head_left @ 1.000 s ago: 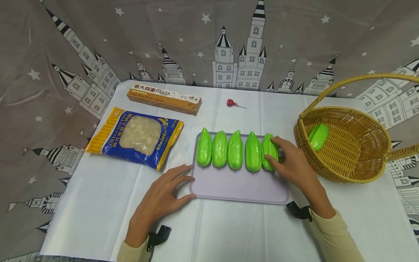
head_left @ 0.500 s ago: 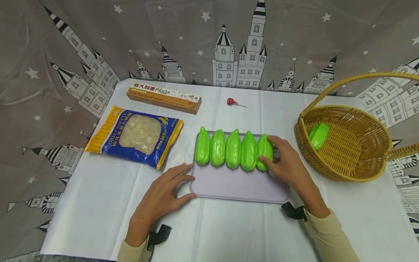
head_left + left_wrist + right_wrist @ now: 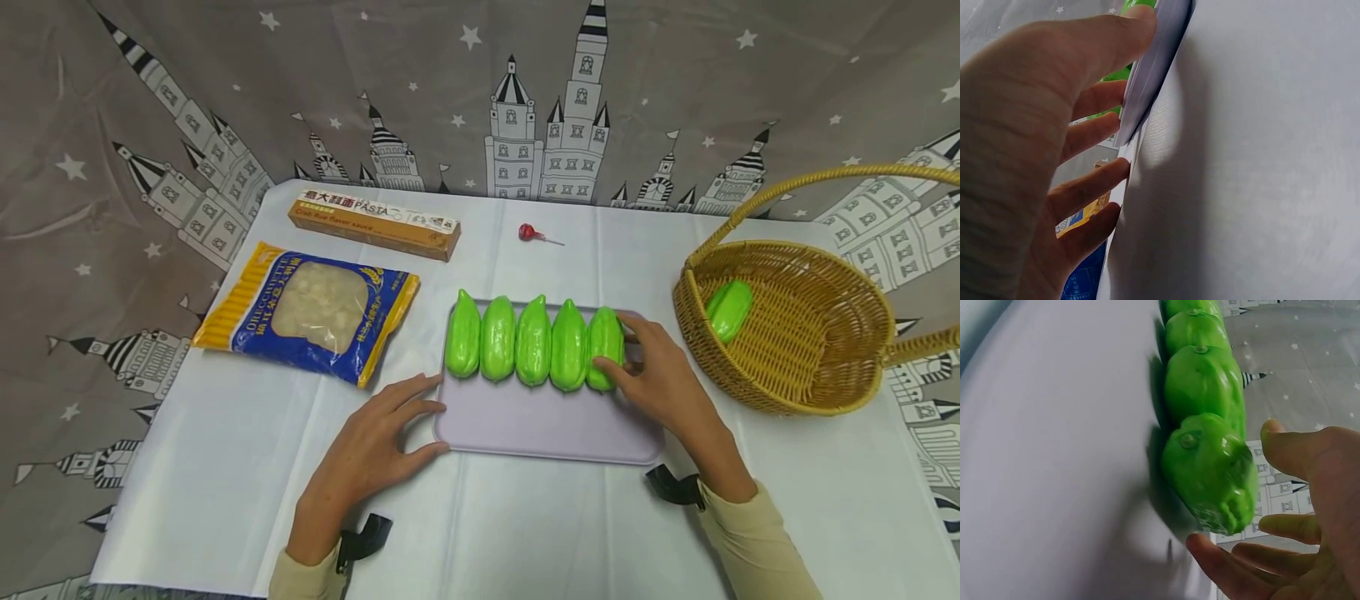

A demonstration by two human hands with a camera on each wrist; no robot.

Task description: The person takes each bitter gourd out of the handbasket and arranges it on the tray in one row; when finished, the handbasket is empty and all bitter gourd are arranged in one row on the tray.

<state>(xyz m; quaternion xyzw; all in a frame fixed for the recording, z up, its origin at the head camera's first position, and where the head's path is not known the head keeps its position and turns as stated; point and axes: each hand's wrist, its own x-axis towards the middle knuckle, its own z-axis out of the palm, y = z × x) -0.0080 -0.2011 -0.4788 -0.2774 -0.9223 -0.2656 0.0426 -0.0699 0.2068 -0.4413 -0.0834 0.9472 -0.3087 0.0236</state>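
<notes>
Several glossy green gourds (image 3: 533, 342), long and pointed at the far end, lie side by side along the far half of a pale lilac tray (image 3: 551, 425). At the row's right end, my right hand (image 3: 660, 371) is bent around the last gourd (image 3: 1210, 475). The right wrist view shows a gap between thumb and gourd, with the fingers spread beside it. My left hand (image 3: 375, 442) rests at the tray's left edge, fingers spread and fingertips at the rim. In the left wrist view, the left hand (image 3: 1066, 119) has its thumb over the tray's rim.
Right of the tray stands a wicker basket (image 3: 795, 333) with a tall handle and another green gourd (image 3: 729, 310) inside. A blue and yellow pasta bag (image 3: 322, 308) and a pasta box (image 3: 375, 225) lie at the left. A red lollipop (image 3: 527, 232) lies behind the tray.
My right hand has moved slightly left, and the row of gourds has shifted left and closed up against the tray's left side. In the last half second little has moved; the left hand has stayed put.
</notes>
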